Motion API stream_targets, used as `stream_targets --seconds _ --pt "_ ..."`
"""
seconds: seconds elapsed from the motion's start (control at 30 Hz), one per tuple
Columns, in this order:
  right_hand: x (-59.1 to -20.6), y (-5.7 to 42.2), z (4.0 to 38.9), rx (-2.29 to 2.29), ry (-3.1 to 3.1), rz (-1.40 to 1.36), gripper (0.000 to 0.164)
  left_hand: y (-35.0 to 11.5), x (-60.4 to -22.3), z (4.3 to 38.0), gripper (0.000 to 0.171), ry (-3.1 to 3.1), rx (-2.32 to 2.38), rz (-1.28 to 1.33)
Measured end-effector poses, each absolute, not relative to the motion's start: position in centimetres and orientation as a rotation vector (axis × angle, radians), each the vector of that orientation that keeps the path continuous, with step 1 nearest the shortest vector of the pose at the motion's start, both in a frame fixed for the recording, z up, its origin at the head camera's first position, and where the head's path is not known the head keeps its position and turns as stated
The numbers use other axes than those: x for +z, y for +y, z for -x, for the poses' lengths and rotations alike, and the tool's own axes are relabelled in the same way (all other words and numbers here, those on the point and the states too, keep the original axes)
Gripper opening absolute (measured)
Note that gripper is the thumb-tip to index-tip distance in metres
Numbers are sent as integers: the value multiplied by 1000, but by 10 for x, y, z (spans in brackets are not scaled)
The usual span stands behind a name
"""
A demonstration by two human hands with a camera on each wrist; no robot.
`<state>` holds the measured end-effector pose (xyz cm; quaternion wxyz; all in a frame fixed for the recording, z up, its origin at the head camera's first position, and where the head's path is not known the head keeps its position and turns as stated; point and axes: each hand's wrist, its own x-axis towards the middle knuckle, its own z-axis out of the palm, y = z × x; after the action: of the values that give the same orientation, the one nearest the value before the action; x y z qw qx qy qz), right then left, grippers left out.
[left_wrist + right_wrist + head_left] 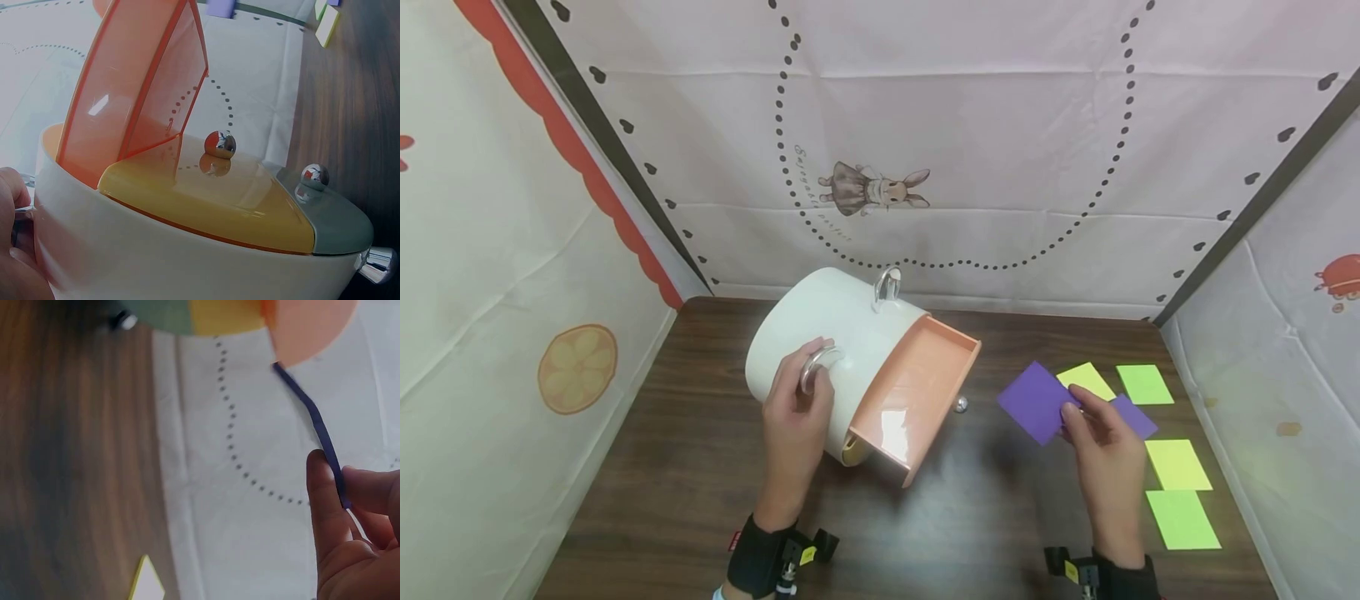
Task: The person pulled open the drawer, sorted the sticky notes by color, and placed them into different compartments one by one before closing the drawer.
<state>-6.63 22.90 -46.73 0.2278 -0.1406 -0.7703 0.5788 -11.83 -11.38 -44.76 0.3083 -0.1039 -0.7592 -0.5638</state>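
Note:
A white rounded storage box [820,325] lies tilted on the table, its orange drawer [917,392] pulled out to the right. In the left wrist view, a yellow drawer [206,194] and a grey-green drawer [340,219] sit closed, each with a silver ball knob. My left hand [797,417] grips a shiny curved handle [811,367] on the box's side. To the right of the drawer, my right hand [1108,467] pinches a purple sticky note [1033,403] between thumb and fingers. Edge-on in the right wrist view, the note [315,419] looks thin and slightly bent.
Right of the box lie yellow notes [1178,464] and green notes [1183,520], with another purple note [1135,417] partly behind my right hand. A second shiny handle [887,285] stands on the box. Printed cloth [1000,167] walls in the wooden table [985,533].

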Motion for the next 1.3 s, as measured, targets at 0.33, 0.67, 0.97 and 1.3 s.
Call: stream_targets --seconds 0.33,0.67,0.97,1.3 --pt "-438 212 65 1791 -1951 374 34 -116 -448 116 41 -2014 -1522 287" --pt "-413 195 70 1974 -1812 293 34 -116 -450 116 42 -2006 -1529 305" --pt "-405 181 78 1968 -1883 177 33 -114 -445 114 41 -2002 -1524 276" --pt "-398 164 85 1726 -2095 50 33 -113 -440 113 40 -2011 -1505 273"
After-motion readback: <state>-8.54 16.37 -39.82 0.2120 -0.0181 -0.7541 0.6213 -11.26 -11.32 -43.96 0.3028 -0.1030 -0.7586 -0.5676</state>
